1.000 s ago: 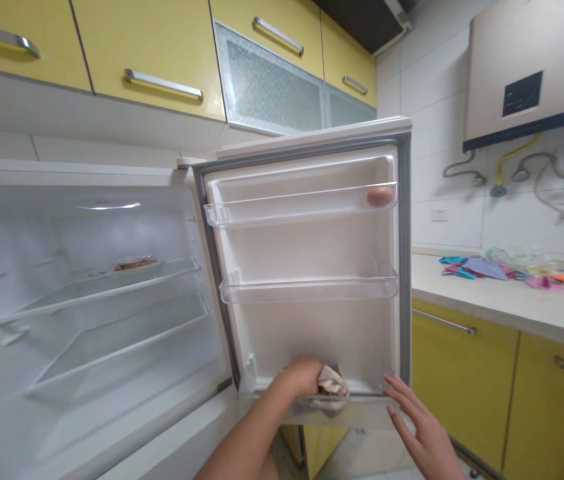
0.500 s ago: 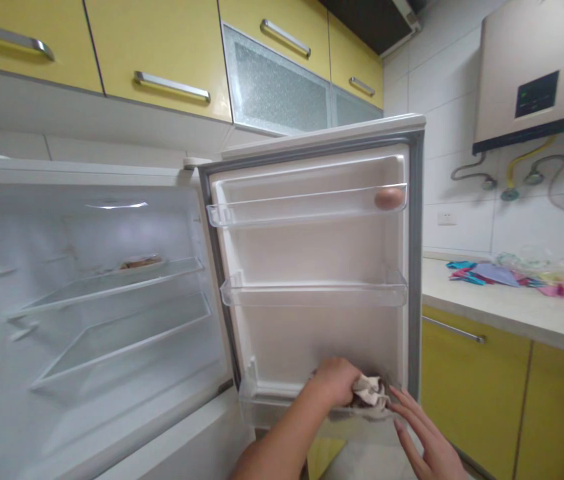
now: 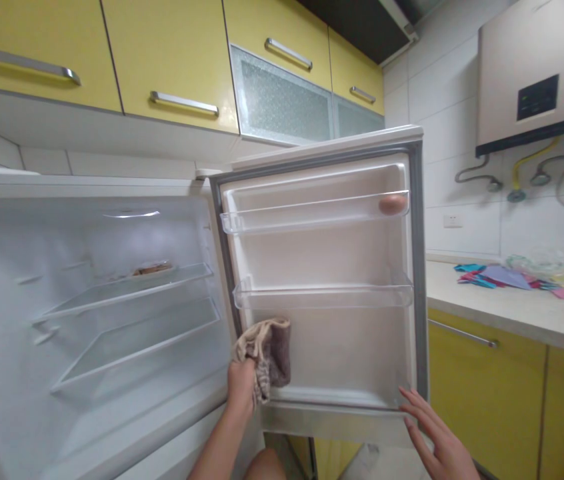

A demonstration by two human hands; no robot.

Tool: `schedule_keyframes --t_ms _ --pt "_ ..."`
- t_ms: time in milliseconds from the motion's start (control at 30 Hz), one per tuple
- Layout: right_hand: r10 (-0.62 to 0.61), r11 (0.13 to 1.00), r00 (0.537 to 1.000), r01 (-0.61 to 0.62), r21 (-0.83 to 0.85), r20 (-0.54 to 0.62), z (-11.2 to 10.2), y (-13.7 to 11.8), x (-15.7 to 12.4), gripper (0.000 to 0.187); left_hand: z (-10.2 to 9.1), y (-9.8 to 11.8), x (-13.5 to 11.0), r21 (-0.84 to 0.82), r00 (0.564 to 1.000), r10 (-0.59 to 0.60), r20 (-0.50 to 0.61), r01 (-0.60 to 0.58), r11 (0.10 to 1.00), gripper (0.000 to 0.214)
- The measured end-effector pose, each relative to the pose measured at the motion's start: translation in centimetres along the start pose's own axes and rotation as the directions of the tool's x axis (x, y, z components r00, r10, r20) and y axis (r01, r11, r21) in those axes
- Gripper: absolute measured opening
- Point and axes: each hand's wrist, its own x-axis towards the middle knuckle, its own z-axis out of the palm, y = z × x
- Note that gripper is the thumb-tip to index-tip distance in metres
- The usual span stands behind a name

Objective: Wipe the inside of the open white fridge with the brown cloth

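Observation:
A crumpled brown and beige cloth hangs from my left hand, whose fingers are closed round it. It is in front of the hinge side of the open fridge door, just above the bottom door shelf. My right hand is open, fingers spread, at the lower outer corner of the door by the end of that shelf. An egg sits at the right end of the top door shelf. Below it runs the clear middle door shelf.
Inside the fridge, glass shelves hold a brown item I cannot make out. Yellow cabinets hang above. On the right, coloured cloths and plastic lie on the counter, below a water heater.
My left hand has carried the cloth leftward and up, from the right end of the bottom door shelf to the hinge side. My right hand stays at the door's outer corner.

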Motion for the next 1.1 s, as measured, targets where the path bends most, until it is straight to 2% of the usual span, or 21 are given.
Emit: schedule_keyframes --t_ms 67,100,167,200,267,367,433,500,533,567,600,633,667,733,767,833,867,900,967,1033,1100 --pt "-0.001 1.000 1.000 0.001 0.000 -0.003 0.0 -0.1 0.0 0.037 -0.2 0.3 -1.2 -0.242 0.983 -0.149 -0.108 0.120 0.963 0.030" --pt "0.001 1.000 1.000 -0.001 -0.002 -0.004 0.0 -0.2 0.1 0.037 0.0 0.7 -2.0 -0.391 0.962 -0.231 -0.145 0.159 0.907 0.032" --pt "0.008 1.000 1.000 -0.008 -0.013 -0.004 0.1 -0.3 0.0 0.037 0.9 1.6 -3.8 -0.659 0.909 -0.362 -0.207 0.144 0.739 0.039" --pt "0.009 1.000 1.000 -0.009 -0.019 -0.005 0.1 -0.4 0.0 0.037 1.7 2.0 -4.6 -0.725 0.889 -0.388 -0.243 0.099 0.681 0.043" --pt "0.000 1.000 1.000 0.000 -0.030 -0.010 0.2 -0.4 0.0 0.038 3.6 2.8 -5.7 -0.727 0.871 -0.359 -0.334 0.004 0.686 0.049" --pt "-0.060 0.997 0.997 0.057 -0.056 -0.039 0.1 -0.4 0.0 0.036 7.4 3.4 -5.7 -0.600 0.865 -0.249 -0.435 -0.072 0.797 0.044" --pt "-0.127 0.989 0.990 0.121 -0.086 -0.065 0.1 -0.4 0.0 0.033 10.2 3.4 -5.2 -0.524 0.864 -0.188 -0.467 -0.099 0.846 0.039" --pt "-0.182 0.977 0.980 0.171 -0.125 -0.085 0.1 -0.4 -0.1 0.031 13.2 3.1 -4.8 -0.472 0.885 -0.119 -0.451 -0.123 0.873 0.038" --pt "-0.201 0.972 0.975 0.187 -0.145 -0.091 0.0 -0.5 -0.1 0.030 14.5 2.9 -4.8 -0.415 0.906 -0.039 -0.421 -0.154 0.897 0.039" --pt "-0.213 0.967 0.973 0.196 -0.163 -0.093 0.0 -0.5 -0.1 0.030 15.8 2.5 -5.0 -0.296 0.926 0.099 -0.363 -0.215 0.931 0.042" --pt "-0.223 0.963 0.970 0.204 -0.179 -0.094 0.0 -0.5 -0.1 0.030 16.8 2.1 -5.4 -0.145 0.926 0.246 -0.285 -0.296 0.944 0.046" --pt "-0.232 0.959 0.968 0.211 -0.191 -0.093 0.0 -0.6 -0.1 0.030 17.6 1.7 -5.8 0.026 0.909 0.376 -0.179 -0.378 0.926 0.052" --pt "-0.241 0.955 0.967 0.220 -0.199 -0.088 0.0 -0.6 -0.1 0.030 18.1 1.2 -6.3 0.196 0.880 0.473 -0.052 -0.455 0.868 0.057" --pt "-0.255 0.949 0.964 0.233 -0.212 -0.079 0.0 -0.6 -0.1 0.029 18.3 0.6 -7.0 0.442 0.797 0.555 0.237 -0.597 0.669 0.067" --pt "-0.262 0.946 0.962 0.240 -0.218 -0.077 0.1 -0.5 -0.1 0.030 18.0 0.4 -7.2 0.501 0.736 0.553 0.390 -0.674 0.544 0.070" --pt "-0.269 0.942 0.960 0.246 -0.228 -0.077 0.2 -0.5 0.0 0.030 17.1 0.4 -7.0 0.494 0.576 0.508 0.641 -0.816 0.302 0.067" --pt "-0.272 0.940 0.959 0.248 -0.233 -0.079 0.2 -0.4 0.0 0.030 16.5 0.5 -6.6 0.469 0.509 0.480 0.715 -0.858 0.211 0.063" --pt "-0.275 0.939 0.958 0.250 -0.236 -0.081 0.2 -0.3 0.0 0.030 15.8 0.8 -6.1 0.453 0.465 0.461 0.756 -0.880 0.144 0.059" --pt "-0.284 0.936 0.955 0.257 -0.240 -0.085 0.3 -0.1 0.0 0.029 14.3 1.2 -4.8 0.462 0.441 0.446 0.779 -0.884 0.068 0.055" --pt "-0.300 0.931 0.949 0.271 -0.243 -0.092 0.2 0.0 0.2 0.029 12.6 1.5 -3.3 0.513 0.468 0.461 0.754 -0.858 0.032 0.055" --pt "-0.308 0.929 0.947 0.277 -0.244 -0.096 0.0 0.0 0.4 0.029 10.6 1.4 -2.0 0.595 0.524 0.503 0.688 -0.803 0.023 0.061"
